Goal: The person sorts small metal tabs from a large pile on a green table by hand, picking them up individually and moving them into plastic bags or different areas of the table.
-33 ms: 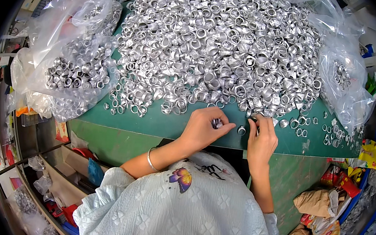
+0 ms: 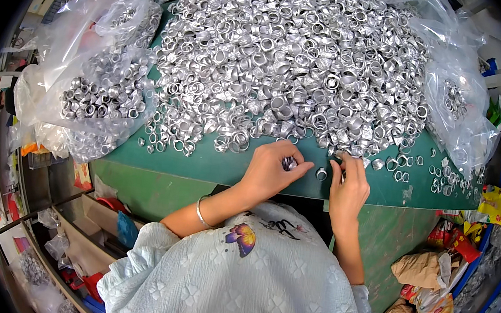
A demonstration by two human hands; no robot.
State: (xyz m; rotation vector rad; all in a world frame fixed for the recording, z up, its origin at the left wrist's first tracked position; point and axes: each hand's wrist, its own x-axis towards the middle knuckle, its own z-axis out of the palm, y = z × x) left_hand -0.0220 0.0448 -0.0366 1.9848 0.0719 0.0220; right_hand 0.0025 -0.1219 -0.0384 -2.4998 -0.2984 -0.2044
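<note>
Worktop [image 2: 207, 165] is scarcely changed; by its near edge, rings [image 2: 288, 163] are cupped by left hand [image 2: 266, 169]; right hand's [image 2: 348, 189] grip cannot be told.

Operator apparel, upper body: pale blue-white textured top [image 2: 207, 291].
Front panel: embossed flower motifs [image 2: 277, 305], multicoloured butterfly print [image 2: 241, 239], black script lettering [image 2: 283, 226]. Left sleeve [image 2: 148, 243]: loose, ruffled edge. Right sleeve [image 2: 363, 303]: matching fabric. Left forearm [image 2: 231, 204]: slim silver-coloured bangle [image 2: 199, 211].
</note>
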